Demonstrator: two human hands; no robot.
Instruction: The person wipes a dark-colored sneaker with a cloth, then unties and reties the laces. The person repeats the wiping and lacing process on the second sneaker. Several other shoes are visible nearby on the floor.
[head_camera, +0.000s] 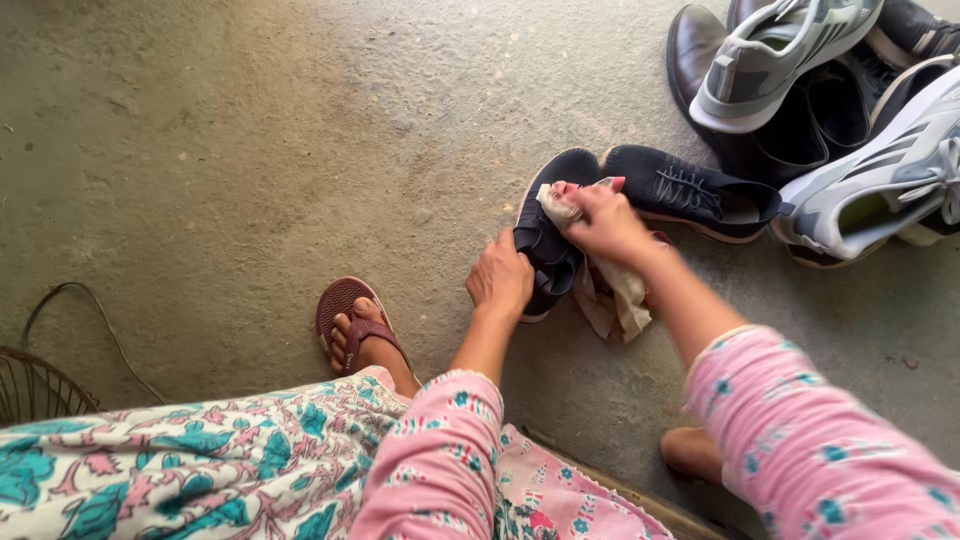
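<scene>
A dark navy sneaker (552, 200) lies on the concrete floor in front of me. My left hand (501, 280) grips its near edge and steadies it. My right hand (603, 220) presses a crumpled beige cloth (618, 292) onto the sneaker's upper; the rest of the cloth hangs below my wrist. The matching navy sneaker (690, 192) with laces lies just to the right, touching the first.
A heap of shoes sits at the upper right: grey-and-white trainers (880, 185) (780, 55) over dark leather shoes (790, 125). My foot in a maroon flip-flop (350, 320) rests at the left. A wire basket (35, 390) and a cable (100, 320) lie far left.
</scene>
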